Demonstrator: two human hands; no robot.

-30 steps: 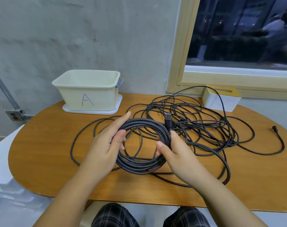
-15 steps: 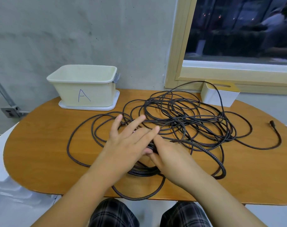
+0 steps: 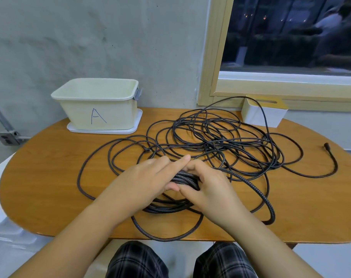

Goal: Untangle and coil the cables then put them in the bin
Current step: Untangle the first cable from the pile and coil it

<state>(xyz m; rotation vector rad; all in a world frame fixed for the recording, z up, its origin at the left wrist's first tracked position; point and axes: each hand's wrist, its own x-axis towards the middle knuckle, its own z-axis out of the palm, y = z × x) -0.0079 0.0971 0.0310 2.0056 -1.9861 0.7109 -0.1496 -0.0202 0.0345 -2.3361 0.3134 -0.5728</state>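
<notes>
While both hands bear on the braided coil (image 3: pixel 183 178) at the table's (image 3: pixel 50 177) near middle, loose cable lies all round it.

Left hand (image 3: pixel 144 183): fingers straight, laid flat over the coil's left side, pressing, not curled. Right hand (image 3: pixel 207 187): fingers bent round the coil's right side, gripping the bundled turns. One thick braided tail (image 3: pixel 257 194) runs from the coil out right and loops back toward the table's near edge. Beyond my hands, one tangle of thin black cable (image 3: pixel 220 141) sprawls across the table centre; I cannot count its strands. One free plug end (image 3: pixel 326 145) lies far right. One cream bin (image 3: pixel 96 105) marked A stands at the far left on a white tray (image 3: pixel 137 125), well apart from the coil. One white box with a yellow top (image 3: pixel 264 112) stands far right under the window (image 3: pixel 291 37); a thin loop rises in front of it. Two plaid-clad knees (image 3: pixel 138 261) show below the table edge.
</notes>
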